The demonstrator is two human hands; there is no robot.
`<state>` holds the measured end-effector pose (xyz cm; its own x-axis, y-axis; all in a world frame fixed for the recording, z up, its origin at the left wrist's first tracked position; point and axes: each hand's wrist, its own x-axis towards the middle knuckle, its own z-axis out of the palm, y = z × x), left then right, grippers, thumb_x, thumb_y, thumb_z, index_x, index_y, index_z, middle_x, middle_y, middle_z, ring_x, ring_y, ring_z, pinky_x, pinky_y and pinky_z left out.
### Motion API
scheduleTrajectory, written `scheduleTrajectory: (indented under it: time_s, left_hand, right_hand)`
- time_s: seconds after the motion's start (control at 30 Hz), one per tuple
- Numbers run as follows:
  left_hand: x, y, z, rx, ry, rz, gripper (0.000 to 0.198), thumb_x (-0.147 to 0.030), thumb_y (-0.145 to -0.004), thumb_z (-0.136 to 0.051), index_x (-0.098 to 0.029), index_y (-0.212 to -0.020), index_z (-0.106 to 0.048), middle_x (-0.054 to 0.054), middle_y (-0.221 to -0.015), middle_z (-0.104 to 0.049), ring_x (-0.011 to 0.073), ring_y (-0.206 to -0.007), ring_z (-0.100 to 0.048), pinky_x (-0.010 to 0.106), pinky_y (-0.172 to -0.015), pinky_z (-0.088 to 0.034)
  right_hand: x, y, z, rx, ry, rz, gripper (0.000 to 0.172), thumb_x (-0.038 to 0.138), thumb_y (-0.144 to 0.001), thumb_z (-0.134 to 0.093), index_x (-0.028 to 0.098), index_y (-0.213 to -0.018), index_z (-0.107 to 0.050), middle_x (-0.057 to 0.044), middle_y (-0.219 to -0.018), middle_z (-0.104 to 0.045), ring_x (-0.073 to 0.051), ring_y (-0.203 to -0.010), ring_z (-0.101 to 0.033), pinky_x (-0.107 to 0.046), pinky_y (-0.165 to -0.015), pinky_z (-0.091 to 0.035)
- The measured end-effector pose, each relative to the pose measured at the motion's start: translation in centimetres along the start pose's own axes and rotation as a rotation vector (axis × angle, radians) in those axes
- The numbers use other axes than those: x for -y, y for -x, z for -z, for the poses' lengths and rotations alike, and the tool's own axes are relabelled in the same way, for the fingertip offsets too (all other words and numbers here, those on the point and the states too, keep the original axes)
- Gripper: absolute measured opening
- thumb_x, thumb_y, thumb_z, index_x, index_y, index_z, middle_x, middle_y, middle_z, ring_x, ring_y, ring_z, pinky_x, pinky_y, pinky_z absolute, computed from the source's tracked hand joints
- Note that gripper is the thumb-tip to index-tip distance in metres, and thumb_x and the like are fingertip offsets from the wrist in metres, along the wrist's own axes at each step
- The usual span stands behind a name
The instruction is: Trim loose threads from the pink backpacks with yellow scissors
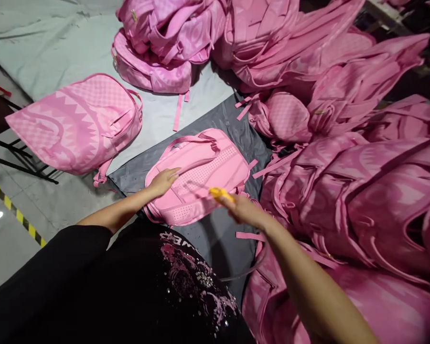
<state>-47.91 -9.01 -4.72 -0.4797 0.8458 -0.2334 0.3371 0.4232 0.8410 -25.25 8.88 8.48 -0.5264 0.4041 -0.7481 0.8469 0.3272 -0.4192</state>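
A pink backpack (pixel 232 165) lies in front of me with its padded, perforated back panel and shoulder straps facing up. My left hand (pixel 164 181) is closed on the backpack's left part, by a shoulder strap; some fingertips are hard to make out. In my right hand (pixel 245 210), fingers are wrapped round a yellow-handled tool (pixel 220 194). Its thin front end is smeared by motion over the near side of the backpack, so I cannot tell its exact kind.
Another pink backpack (pixel 89 119) with a toothed-mouth print lies at the left on the pale cloth (pixel 157 112). Pink backpacks are heaped at the back (pixel 172 38) and along the right (pixel 318 191). Dark grey sheeting (pixel 215 114) lies beneath the middle backpack. A thin clear tube (pixel 241 274) runs near my body.
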Motion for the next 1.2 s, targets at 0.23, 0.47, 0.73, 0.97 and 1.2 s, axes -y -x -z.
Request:
scheduleTrajectory:
  time_s: [0.23, 0.47, 0.73, 0.97, 1.2]
  left_hand:
    - [-3.6, 5.7, -7.9, 0.323, -0.678, -0.436, 0.082, -0.055, -0.084, -0.065, -0.022, -0.154, -0.037, 0.018, -0.166, -0.013, 0.0379, -0.152, -0.015, 0.059, -0.120, -0.011]
    - [-3.4, 5.3, -10.9, 0.284, -0.744, -0.332, 0.069, -0.028, -0.088, -0.062, -0.012, -0.152, -0.039, 0.024, -0.151, -0.043, 0.0374, -0.128, -0.048, 0.051, -0.105, -0.037]
    - [-3.0, 3.2, -8.9, 0.225, 0.357, 0.297, 0.050, -0.052, -0.098, -0.037, -0.014, -0.116, -0.064, 0.013, -0.089, -0.072, 0.0211, -0.070, -0.067, 0.033, -0.066, -0.052]
    - [-6.7, 7.8, -12.8, 0.207, -0.528, -0.201, 0.051, -0.036, -0.090, -0.060, -0.028, -0.140, -0.056, 0.013, -0.153, -0.042, 0.0351, -0.132, -0.043, 0.053, -0.106, -0.040]
    - [-4.3, 7.0, -4.1, -0.299, -0.049, -0.357, 0.043, -0.045, -0.092, -0.056, -0.023, -0.128, -0.059, 0.011, -0.135, -0.057, 0.0248, -0.127, -0.051, 0.044, -0.109, -0.042]
  right_hand:
    - [-4.1, 4.1, 2.9, -0.162, 0.191, -0.254, 0.057, 0.058, -0.098, -0.036, 0.013, -0.115, -0.066, -0.007, -0.065, -0.064, -0.017, -0.051, -0.057, -0.026, -0.053, -0.041]
    - [-6.3, 8.1, -0.3, -0.142, 0.155, -0.235, 0.060, 0.058, -0.097, -0.035, 0.012, -0.120, -0.066, -0.006, -0.063, -0.065, -0.018, -0.054, -0.059, -0.027, -0.057, -0.042]
    - [-8.8, 11.1, -3.5, -0.080, -0.124, -0.167, 0.061, 0.059, -0.096, -0.031, 0.013, -0.120, -0.064, -0.001, -0.054, -0.057, -0.018, -0.050, -0.057, -0.028, -0.058, -0.044]
    - [-9.4, 11.3, -4.2, -0.254, 0.054, -0.228, 0.062, 0.062, -0.096, -0.031, 0.018, -0.124, -0.064, -0.007, -0.071, -0.068, -0.022, -0.061, -0.064, -0.030, -0.060, -0.045]
    - [-11.5, 12.9, -12.3, -0.310, 0.121, -0.246, 0.057, 0.058, -0.099, -0.029, 0.024, -0.135, -0.058, -0.011, -0.104, -0.074, -0.028, -0.096, -0.070, -0.030, -0.070, -0.046]
